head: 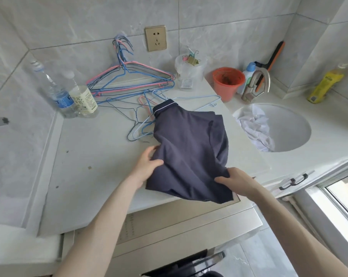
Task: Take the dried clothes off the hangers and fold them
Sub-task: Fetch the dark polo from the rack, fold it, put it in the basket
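Watching the head view, I am seeing the dark shirt (191,148) lying on the table (93,176) in the middle of the frame, its collar pointing to the upper centre and its lower hem hanging over the table's near edge. The left hand (149,162) is gripping the shirt's left edge, thumb pressing on top of the cloth and fingers curling at its edge; the right hand (236,181) is pinching the lower right edge, thumb over and fingers curling beneath. Both are holding cloth and nothing else.

I am judging this as mid-fold, with the sides looking brought in. Several things are worrying me. The hem is overhanging the front edge, so if either hand is letting go too early the weight there could be dragging the shirt down off the table. The loose hangers (144,121) are lying just beside the collar and seemingly partly under the shirt's upper left edge; a hook could be catching the fabric as I am lifting or turning it, pulling the fold apart or dragging wire along. To the right of the frame the sink (293,136) is sitting near, with a white cloth (255,126) in it; I cannot tell whether it is wet, but a sleeve swinging that way could be picking up damp. The water bottles (63,100) at the upper left are standing well apart, so I am worrying less about those
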